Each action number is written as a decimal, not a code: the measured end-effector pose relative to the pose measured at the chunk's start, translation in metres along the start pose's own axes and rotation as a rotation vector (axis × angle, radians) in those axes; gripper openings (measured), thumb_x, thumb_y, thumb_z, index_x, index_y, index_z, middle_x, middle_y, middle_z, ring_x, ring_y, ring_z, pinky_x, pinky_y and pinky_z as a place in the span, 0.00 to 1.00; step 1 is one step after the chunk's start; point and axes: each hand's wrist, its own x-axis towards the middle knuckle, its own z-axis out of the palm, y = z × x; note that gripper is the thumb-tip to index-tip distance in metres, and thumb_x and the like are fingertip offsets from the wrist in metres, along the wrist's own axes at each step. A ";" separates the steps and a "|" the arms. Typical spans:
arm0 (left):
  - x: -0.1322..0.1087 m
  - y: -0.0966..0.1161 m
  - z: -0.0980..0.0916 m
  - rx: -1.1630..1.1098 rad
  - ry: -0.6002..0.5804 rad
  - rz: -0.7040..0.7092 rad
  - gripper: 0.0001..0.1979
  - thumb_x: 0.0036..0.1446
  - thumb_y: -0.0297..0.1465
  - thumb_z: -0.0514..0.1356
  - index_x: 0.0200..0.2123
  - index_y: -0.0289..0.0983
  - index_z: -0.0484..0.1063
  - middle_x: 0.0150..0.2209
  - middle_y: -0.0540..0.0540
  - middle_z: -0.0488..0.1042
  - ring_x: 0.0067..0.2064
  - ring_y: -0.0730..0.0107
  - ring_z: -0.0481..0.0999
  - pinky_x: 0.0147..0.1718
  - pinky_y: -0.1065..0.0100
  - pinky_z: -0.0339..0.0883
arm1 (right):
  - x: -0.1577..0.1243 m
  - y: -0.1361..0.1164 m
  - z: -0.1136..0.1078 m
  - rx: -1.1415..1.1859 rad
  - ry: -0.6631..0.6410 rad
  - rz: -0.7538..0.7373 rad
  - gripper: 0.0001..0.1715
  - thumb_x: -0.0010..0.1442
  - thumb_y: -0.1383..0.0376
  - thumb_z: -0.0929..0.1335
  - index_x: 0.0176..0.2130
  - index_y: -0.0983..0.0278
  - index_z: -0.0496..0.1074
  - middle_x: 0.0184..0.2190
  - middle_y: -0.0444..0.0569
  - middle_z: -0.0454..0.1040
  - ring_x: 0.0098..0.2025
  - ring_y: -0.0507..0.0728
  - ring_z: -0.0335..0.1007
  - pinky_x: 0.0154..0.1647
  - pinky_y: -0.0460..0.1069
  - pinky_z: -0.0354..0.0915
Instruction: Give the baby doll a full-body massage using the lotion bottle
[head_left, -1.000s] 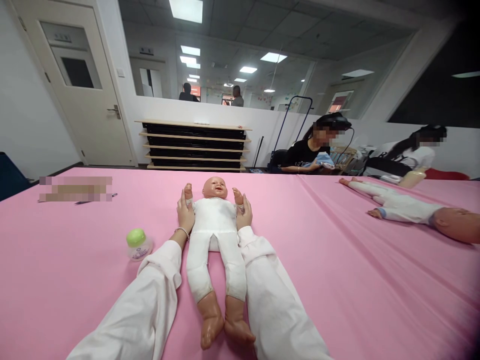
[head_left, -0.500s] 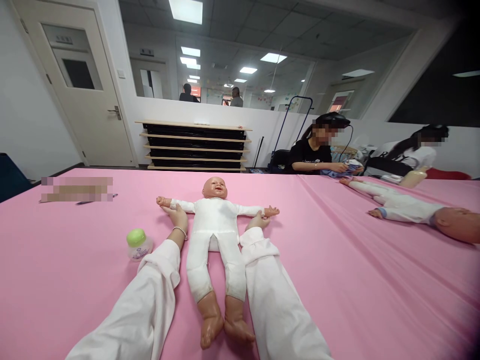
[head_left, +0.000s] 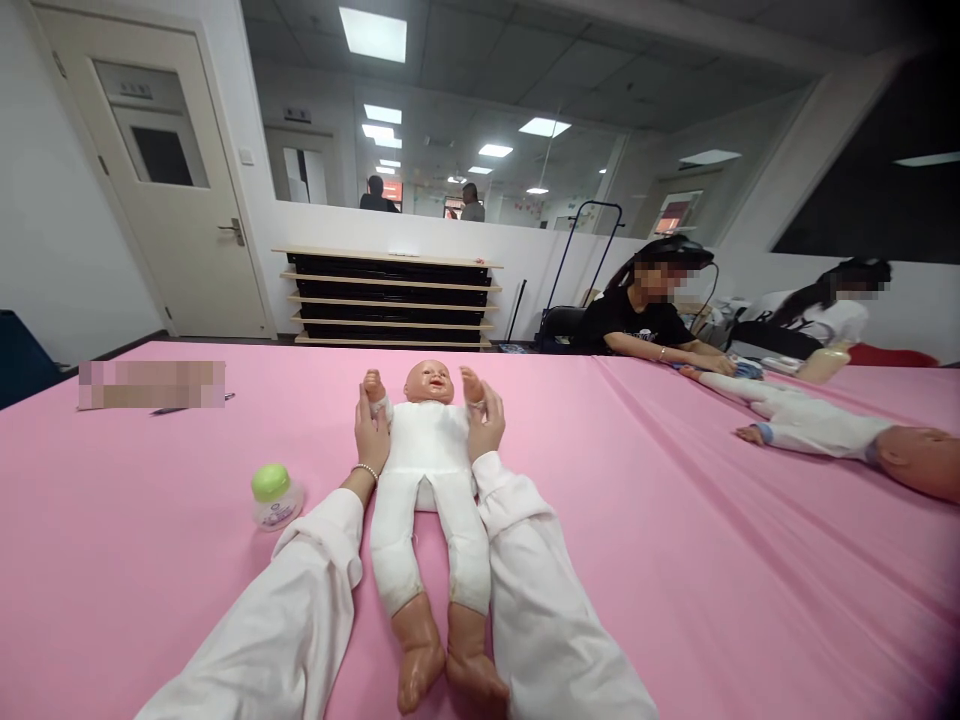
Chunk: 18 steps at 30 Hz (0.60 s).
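Note:
A baby doll in a white cloth suit lies on its back on the pink table cover, head away from me and bare feet towards me. Its arms are bent upward beside its head. My left hand, with a beaded bracelet at the wrist, is closed around the doll's forearm on the left. On the other side my right hand grips the other forearm, fingers behind it. Both small doll hands stick up above my fingers. To the left of my left forearm stands a clear jar with a green lid.
A second doll lies at the right. Behind it a person in black leans over the table, hands on blue cloth; another person sits farther right. A blurred-out flat item lies far left. Shelving stands beyond the table.
The doll's arms were stretched out sideways; now they are raised and drawn in close to its head. Both my hands have moved inward with them. The person in black has leaned lower.

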 end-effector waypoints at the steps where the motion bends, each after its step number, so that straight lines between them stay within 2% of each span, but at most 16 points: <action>1: 0.000 0.003 0.001 0.018 -0.022 0.023 0.30 0.61 0.31 0.47 0.63 0.42 0.39 0.60 0.42 0.53 0.59 0.62 0.56 0.55 0.59 0.55 | -0.002 0.002 0.003 -0.029 -0.089 -0.032 0.26 0.52 0.73 0.59 0.51 0.64 0.66 0.49 0.52 0.65 0.52 0.55 0.60 0.52 0.51 0.60; 4: 0.000 0.006 0.002 0.068 -0.116 0.107 0.29 0.58 0.27 0.49 0.62 0.42 0.45 0.59 0.44 0.57 0.58 0.63 0.58 0.55 0.60 0.55 | -0.007 0.009 0.010 -0.098 -0.358 -0.154 0.29 0.51 0.76 0.56 0.49 0.62 0.68 0.50 0.50 0.65 0.54 0.54 0.58 0.54 0.51 0.58; 7: 0.001 0.006 0.003 0.138 -0.208 0.166 0.28 0.56 0.25 0.50 0.60 0.41 0.53 0.57 0.44 0.60 0.57 0.62 0.58 0.55 0.58 0.53 | -0.009 0.011 0.012 -0.176 -0.514 -0.270 0.29 0.53 0.77 0.55 0.49 0.61 0.69 0.50 0.48 0.66 0.54 0.55 0.56 0.57 0.53 0.53; 12: 0.001 0.006 0.004 0.267 -0.306 0.167 0.29 0.53 0.20 0.48 0.57 0.46 0.59 0.55 0.45 0.62 0.56 0.59 0.59 0.53 0.53 0.54 | -0.008 0.010 0.012 -0.273 -0.610 -0.278 0.29 0.54 0.78 0.57 0.47 0.57 0.70 0.52 0.46 0.65 0.56 0.55 0.55 0.57 0.56 0.51; 18: 0.001 0.010 0.004 0.342 -0.369 0.125 0.25 0.53 0.22 0.51 0.52 0.49 0.66 0.55 0.45 0.63 0.53 0.54 0.60 0.49 0.50 0.56 | -0.010 0.016 0.012 -0.267 -0.635 -0.281 0.30 0.52 0.80 0.57 0.47 0.57 0.70 0.52 0.46 0.64 0.59 0.55 0.52 0.59 0.58 0.47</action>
